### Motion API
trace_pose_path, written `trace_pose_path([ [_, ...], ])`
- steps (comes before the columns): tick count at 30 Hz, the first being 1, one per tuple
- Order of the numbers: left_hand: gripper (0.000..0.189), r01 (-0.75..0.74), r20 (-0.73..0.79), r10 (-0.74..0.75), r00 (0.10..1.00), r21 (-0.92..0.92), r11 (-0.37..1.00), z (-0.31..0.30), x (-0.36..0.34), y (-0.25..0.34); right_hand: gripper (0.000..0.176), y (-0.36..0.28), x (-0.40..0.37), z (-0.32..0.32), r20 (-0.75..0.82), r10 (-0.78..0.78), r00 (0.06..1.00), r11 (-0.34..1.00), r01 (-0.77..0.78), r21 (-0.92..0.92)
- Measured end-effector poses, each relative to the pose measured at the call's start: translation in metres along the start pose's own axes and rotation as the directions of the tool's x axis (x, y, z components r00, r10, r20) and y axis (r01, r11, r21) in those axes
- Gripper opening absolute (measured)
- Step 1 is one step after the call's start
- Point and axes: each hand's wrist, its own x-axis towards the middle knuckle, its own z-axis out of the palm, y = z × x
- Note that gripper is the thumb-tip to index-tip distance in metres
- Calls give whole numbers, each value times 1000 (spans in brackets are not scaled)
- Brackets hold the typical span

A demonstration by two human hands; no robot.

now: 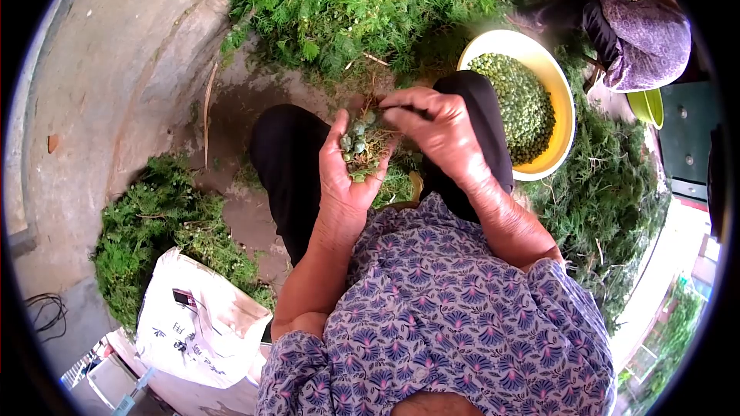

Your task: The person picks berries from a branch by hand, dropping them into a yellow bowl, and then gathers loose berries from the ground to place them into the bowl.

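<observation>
My left hand (pixel 348 179) is cupped around a small evergreen sprig (pixel 365 142) that bears blue-green cones and thin brownish twigs. Close beside it, my right hand (pixel 443 127) is closed, with its fingertips at the upper edge of the sprig. Motion blurs these fingertips, and whatever they pinch cannot be made out. To the right of my knee stands a yellow basin (pixel 565 119) with a pale rim. Loose green cones (pixel 515 108) fill much of it.
A large heap of evergreen branches (pixel 370 8) lies ahead. More cut branches (pixel 597 185) spread on the right, and another pile (pixel 158 219) on the left, beside a white sack (pixel 204 323) with a phone-like object (pixel 185 297) on it. Another person (pixel 644 38) sits at upper right near a green basin (pixel 647 108).
</observation>
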Motion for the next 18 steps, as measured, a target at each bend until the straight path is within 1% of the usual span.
trace_pose_path([
  [2,26,7,108,-12,994,45,999,-7,2,0,19,-3,-4,6,24,5,1000,990,-1,-142],
  [3,27,-6,69,-1,998,98,995,-5,0,-1,19,-3,-4,7,24,5,1000,990,-2,-141],
  [5,27,19,73,-27,997,104,994,-8,0,2,22,-2,-3,8,76,-28,997,957,48,-285],
  [6,28,45,77,-53,996,109,993,-9,0,3,22,-2,-4,8,78,-28,997,958,49,-284],
  [8,28,43,65,-49,997,91,995,-8,1,2,23,-2,-6,9,40,-2,999,982,10,-189],
  [9,27,42,54,-46,997,74,996,-6,1,1,23,-2,-6,7,42,-3,999,982,11,-189],
  [10,27,38,56,-42,998,73,997,-4,1,0,22,-4,-5,4,33,103,994,993,-100,-67],
  [11,27,9,70,-13,997,52,999,-2,1,-1,20,-4,-5,1,35,208,977,976,-210,56],
  [12,28,-18,82,15,996,32,999,-1,0,-1,18,2,-1,2,14,71,997,990,-72,124],
  [13,28,-18,83,16,996,31,999,-1,0,-1,17,2,-3,-5,95,256,962,876,-272,397],
  [14,28,-8,65,6,998,20,1000,-1,-1,0,16,0,-4,-10,223,399,890,651,-446,614],
  [15,27,5,50,-5,999,8,1000,-1,-1,1,16,2,-4,-10,225,422,878,614,-460,642],
  [16,27,8,52,-8,999,8,1000,-2,0,2,16,4,-4,-10,222,422,879,616,-458,641],
  [18,27,56,81,-54,995,-21,998,-6,0,4,17,6,-5,-9,218,390,895,590,-424,687],
])
